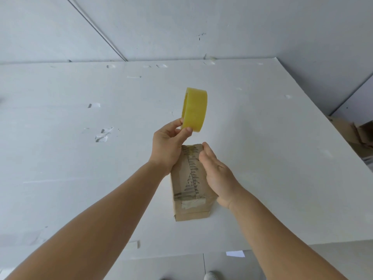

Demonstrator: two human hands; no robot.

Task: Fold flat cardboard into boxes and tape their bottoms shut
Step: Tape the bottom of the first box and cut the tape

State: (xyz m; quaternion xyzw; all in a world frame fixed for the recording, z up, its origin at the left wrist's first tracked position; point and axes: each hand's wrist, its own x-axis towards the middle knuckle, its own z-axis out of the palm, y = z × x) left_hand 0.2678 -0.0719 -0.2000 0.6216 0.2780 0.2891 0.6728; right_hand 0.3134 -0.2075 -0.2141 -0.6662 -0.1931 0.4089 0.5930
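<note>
Tape roll lifted off a small box at frame centre.

The left hand (167, 144) pinches the yellow tape roll (194, 109) by its rim; the right hand (217, 172), fingers straight, rests against the cardboard box (190, 211) standing on the white counter (60, 158). Both look light; the box is probably crushable, best steadied by its sides. Tape scraps (104, 134) lie left, spare cardboard (355, 134) at right edge.

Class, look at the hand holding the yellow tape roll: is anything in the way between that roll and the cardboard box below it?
Nothing visible: the left hand pinches the tape roll just above the box, with only open air between.
</note>
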